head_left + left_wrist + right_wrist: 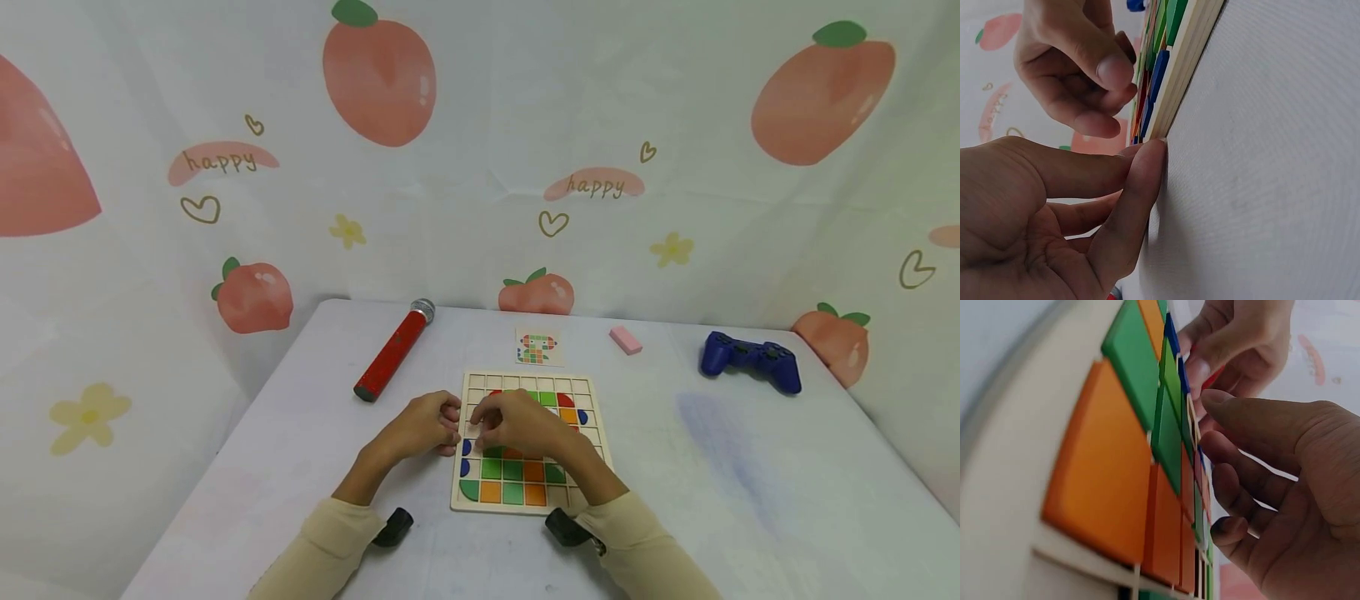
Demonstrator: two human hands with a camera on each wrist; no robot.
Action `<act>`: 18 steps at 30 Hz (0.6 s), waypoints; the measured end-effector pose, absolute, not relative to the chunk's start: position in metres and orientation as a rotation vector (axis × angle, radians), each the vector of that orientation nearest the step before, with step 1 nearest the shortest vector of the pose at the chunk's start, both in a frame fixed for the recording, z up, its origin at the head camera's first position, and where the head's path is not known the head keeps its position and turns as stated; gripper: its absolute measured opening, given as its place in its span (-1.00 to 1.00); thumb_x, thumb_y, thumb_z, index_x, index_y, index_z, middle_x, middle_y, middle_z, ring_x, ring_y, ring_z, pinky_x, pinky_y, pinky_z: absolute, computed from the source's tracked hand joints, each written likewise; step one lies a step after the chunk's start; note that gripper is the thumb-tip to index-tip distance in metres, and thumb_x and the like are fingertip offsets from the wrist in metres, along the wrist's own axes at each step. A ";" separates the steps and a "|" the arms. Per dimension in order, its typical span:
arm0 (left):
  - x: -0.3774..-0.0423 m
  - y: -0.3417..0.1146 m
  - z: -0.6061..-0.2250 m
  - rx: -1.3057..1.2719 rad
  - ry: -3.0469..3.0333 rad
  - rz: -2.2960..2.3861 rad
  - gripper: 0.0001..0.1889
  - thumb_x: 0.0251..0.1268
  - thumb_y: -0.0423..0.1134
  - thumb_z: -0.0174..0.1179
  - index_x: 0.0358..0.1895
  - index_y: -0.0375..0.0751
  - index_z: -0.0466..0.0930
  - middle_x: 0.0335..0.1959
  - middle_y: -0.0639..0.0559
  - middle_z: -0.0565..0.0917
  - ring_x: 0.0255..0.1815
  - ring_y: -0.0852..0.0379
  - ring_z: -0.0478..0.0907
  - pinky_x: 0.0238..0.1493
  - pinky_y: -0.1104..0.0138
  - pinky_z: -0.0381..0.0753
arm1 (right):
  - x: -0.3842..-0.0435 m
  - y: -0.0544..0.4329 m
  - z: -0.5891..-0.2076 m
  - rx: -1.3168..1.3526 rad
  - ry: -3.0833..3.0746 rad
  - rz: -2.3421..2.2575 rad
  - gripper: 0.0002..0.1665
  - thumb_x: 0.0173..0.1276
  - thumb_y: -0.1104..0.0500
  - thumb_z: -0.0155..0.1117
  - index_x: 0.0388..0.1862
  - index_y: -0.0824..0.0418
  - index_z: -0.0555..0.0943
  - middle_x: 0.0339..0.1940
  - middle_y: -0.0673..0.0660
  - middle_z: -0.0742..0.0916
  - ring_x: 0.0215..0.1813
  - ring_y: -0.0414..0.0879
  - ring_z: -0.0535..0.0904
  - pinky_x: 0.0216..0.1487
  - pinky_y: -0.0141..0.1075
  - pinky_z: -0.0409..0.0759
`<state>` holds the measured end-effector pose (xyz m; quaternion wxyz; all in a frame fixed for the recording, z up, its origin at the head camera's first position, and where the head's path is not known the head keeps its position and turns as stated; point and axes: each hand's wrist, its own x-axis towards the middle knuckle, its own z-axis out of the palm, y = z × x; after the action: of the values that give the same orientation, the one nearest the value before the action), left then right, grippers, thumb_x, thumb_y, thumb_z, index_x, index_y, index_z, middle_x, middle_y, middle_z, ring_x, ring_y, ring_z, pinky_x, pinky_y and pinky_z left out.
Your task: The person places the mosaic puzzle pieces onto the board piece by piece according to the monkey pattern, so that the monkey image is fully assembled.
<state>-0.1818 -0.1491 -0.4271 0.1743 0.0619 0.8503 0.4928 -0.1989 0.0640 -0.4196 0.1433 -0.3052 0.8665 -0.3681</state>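
A square wooden grid board point(477, 382) lies on the table, with green, orange, red and blue tiles in many of its cells. At its left edge, my left hand point(427, 423) holds the rim between thumb and fingers; the left wrist view has the fingertips right at the board's side. My right hand point(521, 423) hovers over the board's left half, fingers bent loosely. In the right wrist view, the thumb and fingers of this right hand point(1310, 469) stand apart with nothing between them. Blue half-round tiles point(466, 467) sit along the left column. The right hand hides the tiles beneath it.
Behind the board lies a small pattern card point(538, 347), with a pink block point(626, 340) to its right. A red microphone point(393, 354) rests at the back left. A blue game controller point(752, 361) is at the far right, near the fruit-printed backdrop.
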 end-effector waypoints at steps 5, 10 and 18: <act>-0.183 -0.149 -0.428 0.179 2.429 1.378 -0.54 0.27 -0.57 0.31 0.25 -0.43 0.53 -0.12 -0.11 0.59 -0.23 0.08 0.61 -0.21 0.30 0.83 | -0.208 0.067 -0.420 -0.865 2.537 -1.076 -0.75 0.35 0.20 0.55 -0.01 0.18 0.79 -0.40 -0.07 0.68 -0.31 -0.17 0.56 -0.27 -0.39 0.56; -0.183 -0.149 -0.427 0.176 2.429 1.371 -0.54 0.29 -0.56 0.32 0.26 -0.42 0.53 -0.12 -0.11 0.59 -0.23 0.08 0.61 -0.20 0.30 0.83 | -0.215 0.067 -0.420 -0.820 2.585 -1.076 -0.75 0.39 0.20 0.51 0.01 0.19 0.78 -0.36 -0.05 0.70 -0.29 -0.15 0.56 -0.25 -0.36 0.57; -0.181 -0.149 -0.426 0.163 2.415 1.371 -0.52 0.29 -0.55 0.33 0.28 -0.41 0.52 -0.11 -0.12 0.60 -0.24 0.08 0.63 -0.19 0.30 0.84 | -0.224 0.060 -0.419 -0.720 2.614 -1.087 -0.72 0.40 0.18 0.50 0.05 0.20 0.76 -0.32 -0.01 0.71 -0.24 -0.10 0.58 -0.12 -0.28 0.64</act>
<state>-0.1812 -0.1488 -0.4255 0.1791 0.0576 0.8541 0.4848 -0.2241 0.0597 -0.4189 0.1101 -0.2451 0.8893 -0.3700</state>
